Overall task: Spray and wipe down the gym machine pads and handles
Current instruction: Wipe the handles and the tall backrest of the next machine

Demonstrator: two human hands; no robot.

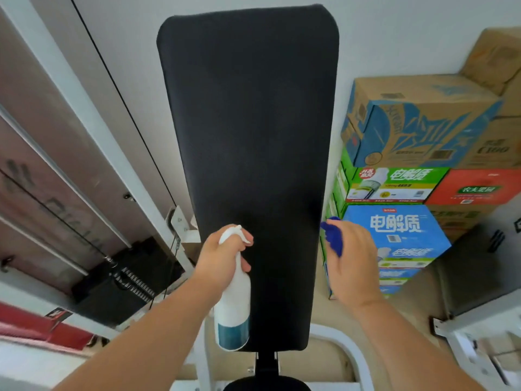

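1. the long black back pad fills the centre of the frame, its long axis running from the bottom centre up to the top centre, narrower at the bottom and wider at the top; its surface looks dry and even, no sheen that i can make out
2. the left hand is closed round the neck of a white spray bottle, a finger on the trigger, nozzle aimed up the pad; the bottle overlaps the pad's lower left edge
3. the right hand is loosely curled on a blue cloth, bunched at the fingers, just beside the pad's lower right edge; whether it touches the pad i cannot tell
4. both hands sit low on the pad, so nearly all its length lies ahead of and above them; the spraying hand is over the pad, the cloth hand just off it, so spray probably comes first, then a wipe up along the long axis
5. further out: stacked cardboard boxes at the right, white machine frame below, cable and weight stack at lower left
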